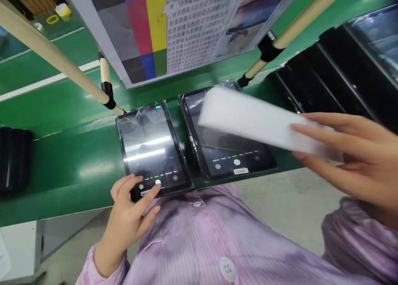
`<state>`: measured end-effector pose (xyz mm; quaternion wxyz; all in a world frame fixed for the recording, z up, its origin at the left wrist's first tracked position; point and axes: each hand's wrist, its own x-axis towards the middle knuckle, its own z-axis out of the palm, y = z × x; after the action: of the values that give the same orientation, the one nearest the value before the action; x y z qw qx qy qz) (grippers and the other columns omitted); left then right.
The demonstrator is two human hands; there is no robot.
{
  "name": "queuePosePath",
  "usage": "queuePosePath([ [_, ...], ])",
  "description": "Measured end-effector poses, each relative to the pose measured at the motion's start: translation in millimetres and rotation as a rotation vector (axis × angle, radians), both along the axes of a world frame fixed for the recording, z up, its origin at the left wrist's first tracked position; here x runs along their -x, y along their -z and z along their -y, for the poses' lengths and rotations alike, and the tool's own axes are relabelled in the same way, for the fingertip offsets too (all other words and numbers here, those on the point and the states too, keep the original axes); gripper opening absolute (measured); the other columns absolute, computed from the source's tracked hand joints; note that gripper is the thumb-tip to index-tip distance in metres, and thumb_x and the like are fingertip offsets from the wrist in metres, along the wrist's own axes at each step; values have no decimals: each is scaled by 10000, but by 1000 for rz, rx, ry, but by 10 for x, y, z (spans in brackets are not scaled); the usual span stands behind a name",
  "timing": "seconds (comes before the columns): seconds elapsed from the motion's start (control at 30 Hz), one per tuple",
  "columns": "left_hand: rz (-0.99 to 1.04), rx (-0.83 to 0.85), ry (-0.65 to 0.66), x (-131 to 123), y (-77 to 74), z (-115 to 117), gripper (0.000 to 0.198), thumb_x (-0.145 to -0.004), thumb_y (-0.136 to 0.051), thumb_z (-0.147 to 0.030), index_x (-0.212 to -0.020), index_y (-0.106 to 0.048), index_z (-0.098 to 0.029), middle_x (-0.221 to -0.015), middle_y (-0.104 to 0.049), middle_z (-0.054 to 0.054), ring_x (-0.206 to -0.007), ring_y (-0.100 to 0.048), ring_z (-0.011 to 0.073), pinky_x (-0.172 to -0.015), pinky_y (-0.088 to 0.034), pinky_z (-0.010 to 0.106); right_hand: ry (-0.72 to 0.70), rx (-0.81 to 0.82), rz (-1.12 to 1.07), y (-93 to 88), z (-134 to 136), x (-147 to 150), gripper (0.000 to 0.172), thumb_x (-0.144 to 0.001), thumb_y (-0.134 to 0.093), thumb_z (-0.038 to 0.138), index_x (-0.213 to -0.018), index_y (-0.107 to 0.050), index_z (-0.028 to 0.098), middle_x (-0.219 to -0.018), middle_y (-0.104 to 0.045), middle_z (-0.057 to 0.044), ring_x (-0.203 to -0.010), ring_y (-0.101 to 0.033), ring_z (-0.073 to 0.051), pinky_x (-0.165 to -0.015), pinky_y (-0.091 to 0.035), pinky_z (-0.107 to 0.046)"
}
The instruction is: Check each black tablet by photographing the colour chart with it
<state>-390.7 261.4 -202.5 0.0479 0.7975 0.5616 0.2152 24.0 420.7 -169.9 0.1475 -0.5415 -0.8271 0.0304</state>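
Two tablets with camera screens lit lie side by side near the front edge of the green table. On the lower part of the left tablet [146, 140] rests my left hand [133, 206], fingers spread, one fingertip at the round white shutter button. My right hand [351, 156] grips one end of a white block [248, 119], slightly blurred, between thumb and fingers. The block is raised and hides part of the right tablet [211, 152], whose lower icons and small white label still show.
A board with colour squares and printed text [189, 32] stands behind the tablets between beige poles [62, 61]. Several black devices [329, 78] lean in a row at the right. More black items [15, 160] sit at the left edge.
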Motion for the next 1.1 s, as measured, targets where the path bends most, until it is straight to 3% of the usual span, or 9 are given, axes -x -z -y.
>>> queuePosePath([
  [0.1,0,20,-14,17,8,24,354,-908,-641,-204,-1260,-653,-230,-1285,-416,145,-1284,-379,355,-1029,-375,552,-379,-47,-33,-32,-125,364,537,-956,-529,318,-1458,-469,499,-1363,-587,-75,-1107,-650,-314,-896,-540,-519],
  [0.27,67,-6,-64,47,85,93,449,-919,-640,-258,-1365,-598,-287,-1154,-393,96,-1200,-405,301,-1045,-390,533,-537,-58,63,60,-307,524,631,-958,-506,256,-1541,-370,458,-1289,-611,-132,-1031,-659,-349,-816,-527,-533],
  [0.5,-32,4,-90,22,149,103,380,-953,-586,-389,-1314,-671,-306,-1072,-381,78,-1123,-406,289,-1082,-317,537,-496,-45,71,73,-268,448,671,-962,-498,310,-1559,-284,530,-1298,-593,-120,-985,-644,-346,-779,-504,-517],
  [0.67,24,-203,-175,118,33,131,491,-994,-455,-357,-1481,-511,-364,-963,-353,51,-972,-448,243,-983,-421,490,-470,-35,50,116,-249,481,667,-948,-523,333,-1539,-309,556,-1303,-598,-94,-978,-647,-332,-763,-503,-500],
  [0.83,48,-282,-313,23,-142,4,466,-983,-449,-286,-1425,-567,-374,-930,-361,42,-904,-471,224,-911,-467,461,-461,-28,27,128,-160,549,725,-949,-504,278,-1574,-236,528,-1259,-607,-117,-960,-653,-342,-743,-514,-500],
  [0.97,38,-237,-134,-318,-283,-277,490,-914,-524,-205,-1378,-598,-346,-888,-384,35,-888,-489,216,-888,-453,430,-333,-42,37,135,-21,284,752,-941,-529,249,-1584,-233,503,-1268,-600,-130,-938,-654,-334,-716,-521,-476],
  [1.1,-11,-99,60,-841,-349,-574,347,-887,-601,-185,-1209,-684,-284,-1043,-468,79,-1043,-479,258,-986,-397,488,-138,-57,51,148,144,-204,684,-931,-559,249,-1550,-350,449,-1252,-601,-131,-963,-651,-332,-766,-549,-490],
])
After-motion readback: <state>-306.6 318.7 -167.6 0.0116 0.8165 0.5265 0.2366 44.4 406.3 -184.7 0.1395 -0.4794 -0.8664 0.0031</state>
